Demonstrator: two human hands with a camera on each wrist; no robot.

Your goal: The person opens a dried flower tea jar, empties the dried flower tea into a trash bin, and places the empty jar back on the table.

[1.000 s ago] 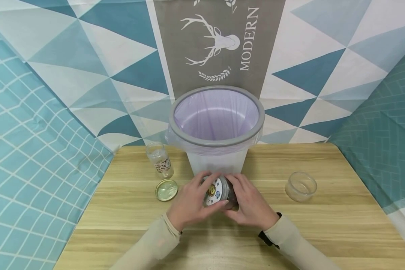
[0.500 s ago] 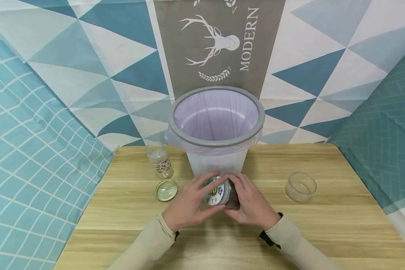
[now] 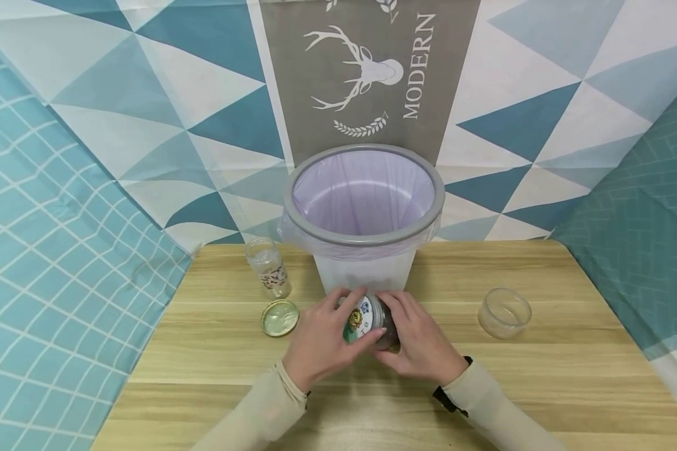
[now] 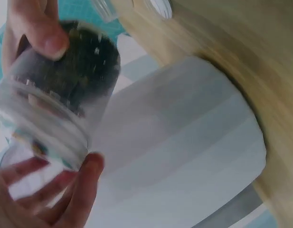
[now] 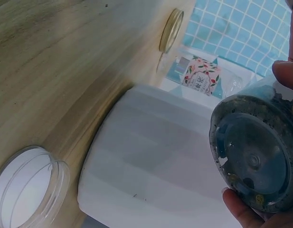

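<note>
A clear plastic jar (image 3: 391, 335) with dark contents lies tilted between the two hands in the head view, in front of the bin. My left hand (image 3: 321, 341) has its fingers and thumb curved round the jar's lid (image 3: 360, 318), which bears a round white label with a yellow and blue print. On the jar's body, my right hand (image 3: 422, 341) grips with fingers above and thumb below. The left wrist view shows dark loose bits inside the jar (image 4: 84, 71). Its round base (image 5: 253, 147) faces the right wrist camera.
A white bin (image 3: 361, 272) with a grey rim and purple liner stands just beyond the hands. To the left are a glass (image 3: 272, 269) with a printed band and a gold-rimmed lid (image 3: 279, 318) lying on the wooden table (image 3: 203, 351). A shallow clear bowl (image 3: 504, 313) sits at right.
My left hand loosened and drew back a little from the lid, then closed round it again. The label has turned. My right hand keeps holding the jar in nearly the same place.
</note>
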